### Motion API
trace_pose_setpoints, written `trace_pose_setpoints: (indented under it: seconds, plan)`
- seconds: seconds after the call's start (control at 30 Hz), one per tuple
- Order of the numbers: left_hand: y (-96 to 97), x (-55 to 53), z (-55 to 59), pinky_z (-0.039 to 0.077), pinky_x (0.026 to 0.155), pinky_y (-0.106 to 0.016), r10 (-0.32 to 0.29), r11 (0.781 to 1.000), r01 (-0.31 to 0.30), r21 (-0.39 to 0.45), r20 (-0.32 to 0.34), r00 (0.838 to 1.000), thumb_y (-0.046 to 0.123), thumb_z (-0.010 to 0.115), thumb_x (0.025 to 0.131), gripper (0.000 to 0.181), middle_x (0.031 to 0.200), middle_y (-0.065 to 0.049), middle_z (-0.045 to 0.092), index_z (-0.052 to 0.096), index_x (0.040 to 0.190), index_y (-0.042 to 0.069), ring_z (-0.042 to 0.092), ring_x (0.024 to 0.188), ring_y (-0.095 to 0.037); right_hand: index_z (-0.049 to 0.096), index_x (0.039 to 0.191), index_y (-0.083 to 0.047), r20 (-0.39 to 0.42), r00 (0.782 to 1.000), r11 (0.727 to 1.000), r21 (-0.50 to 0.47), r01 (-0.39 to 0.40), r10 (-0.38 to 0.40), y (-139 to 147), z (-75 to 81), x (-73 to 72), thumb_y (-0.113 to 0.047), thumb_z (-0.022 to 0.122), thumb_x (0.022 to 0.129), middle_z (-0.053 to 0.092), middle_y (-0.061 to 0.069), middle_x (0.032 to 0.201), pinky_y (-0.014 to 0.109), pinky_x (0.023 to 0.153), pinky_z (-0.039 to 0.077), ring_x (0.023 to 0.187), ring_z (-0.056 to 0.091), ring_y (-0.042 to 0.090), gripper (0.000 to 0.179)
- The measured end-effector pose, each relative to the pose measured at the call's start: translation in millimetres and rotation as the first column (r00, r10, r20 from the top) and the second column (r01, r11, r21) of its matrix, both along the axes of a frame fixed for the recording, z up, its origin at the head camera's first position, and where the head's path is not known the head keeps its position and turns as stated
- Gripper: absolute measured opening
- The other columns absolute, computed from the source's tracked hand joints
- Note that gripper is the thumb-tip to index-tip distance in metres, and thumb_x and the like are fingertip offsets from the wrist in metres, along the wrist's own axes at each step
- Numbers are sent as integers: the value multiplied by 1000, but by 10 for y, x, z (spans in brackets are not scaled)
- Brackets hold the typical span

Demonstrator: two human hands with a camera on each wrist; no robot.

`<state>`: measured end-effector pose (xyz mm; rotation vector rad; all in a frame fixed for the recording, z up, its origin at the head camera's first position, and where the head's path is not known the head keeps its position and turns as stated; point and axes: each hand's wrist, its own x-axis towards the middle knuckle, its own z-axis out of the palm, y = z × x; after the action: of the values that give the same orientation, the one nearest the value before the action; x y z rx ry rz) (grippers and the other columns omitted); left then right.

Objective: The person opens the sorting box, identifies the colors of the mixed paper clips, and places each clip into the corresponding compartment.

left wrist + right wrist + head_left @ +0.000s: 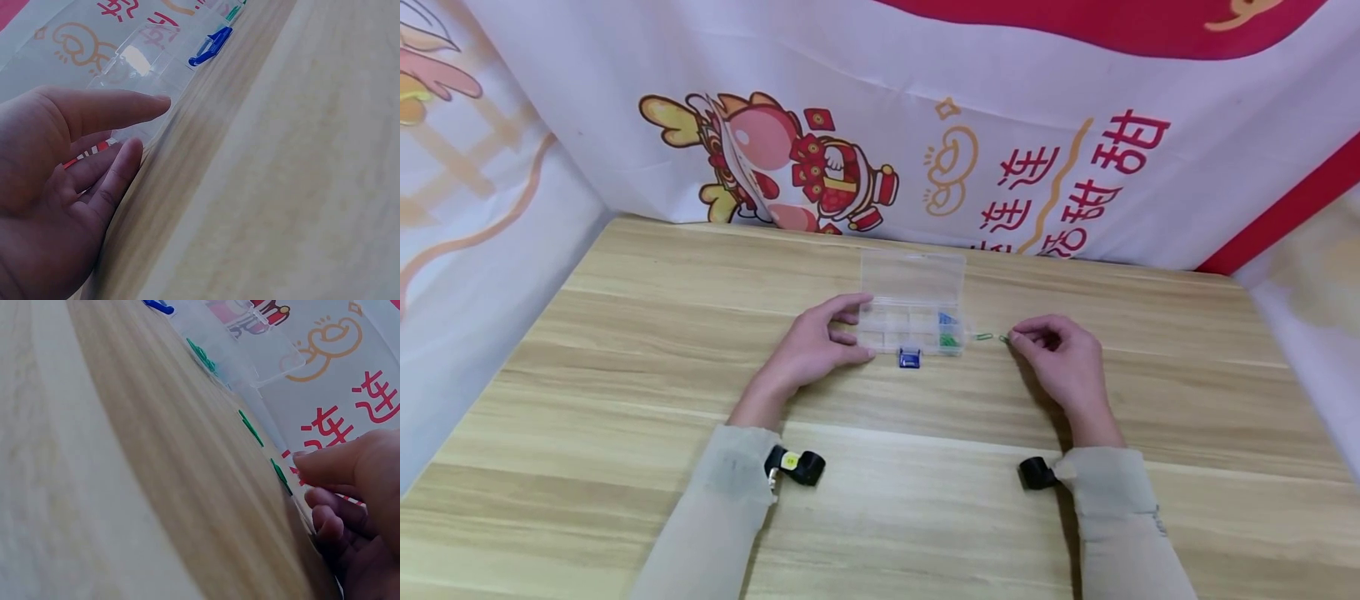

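Note:
A clear plastic compartment box (897,340) stands with its lid (913,277) raised at the back. Blue pieces (947,318) and green paper clips (950,341) fill its right-end compartments. My left hand (815,346) holds the box's left end, thumb at the front corner and index finger at the back. Right of the box lie two green paper clips, one (251,428) nearer the box, the other (281,477) at my right fingertips. My right hand (1060,354) rests low over the table, thumb and fingers bent but visibly apart in the right wrist view.
A blue latch (910,358) juts from the box's front edge. Under everything is a wood-grain table (895,517). A white printed cloth (910,167) hangs along its back edge. Both sleeves carry a black wrist camera.

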<state>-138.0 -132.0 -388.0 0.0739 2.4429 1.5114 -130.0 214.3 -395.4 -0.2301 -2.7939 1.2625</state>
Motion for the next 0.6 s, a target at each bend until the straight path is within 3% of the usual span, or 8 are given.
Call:
trace_pose_setpoints:
  seconds: [0.2,0.6]
  plan:
    - [9,-1,11,61,104,-43,4,1000,-4,7,8,1000,12,90,88,79,143,-6,59,55,156,32,68,119,-26,81,107,-8,-59,996,991,116,-65,72,17,-13,3,-24,78,100,67,12,111,23,77,48,94,61,23,18]
    - [13,7,23,62,103,-43,5,1000,-5,4,16,1000,10,89,88,79,143,-7,58,55,156,31,69,120,-27,80,100,-3,-101,989,976,199,-85,107,-44,-10,7,-15,76,100,66,16,105,35,81,49,93,62,30,13]
